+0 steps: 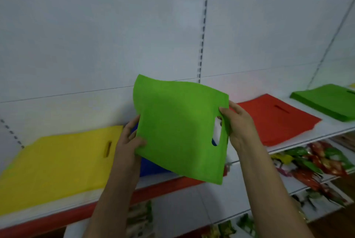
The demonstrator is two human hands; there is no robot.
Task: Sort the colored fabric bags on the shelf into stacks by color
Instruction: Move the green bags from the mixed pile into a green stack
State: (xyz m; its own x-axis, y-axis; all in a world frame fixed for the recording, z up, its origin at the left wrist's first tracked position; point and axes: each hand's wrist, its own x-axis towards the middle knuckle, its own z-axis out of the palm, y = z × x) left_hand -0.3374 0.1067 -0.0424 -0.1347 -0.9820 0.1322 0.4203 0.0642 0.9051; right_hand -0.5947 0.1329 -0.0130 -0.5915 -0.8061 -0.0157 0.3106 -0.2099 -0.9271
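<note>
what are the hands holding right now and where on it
A green bag, lifted above the shelf: left hand pinches its lower left edge, right hand grips the right edge by the handle slot.

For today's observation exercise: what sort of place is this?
Probably a shop aisle: white slotted shelving, packaged snacks on the lower shelves, and fabric bags such as the red bag laid out.

Both hands — left hand (128, 142), right hand (237, 120) — pinch a green bag (178, 128) above what looks like a blue bag (151, 168).
</note>
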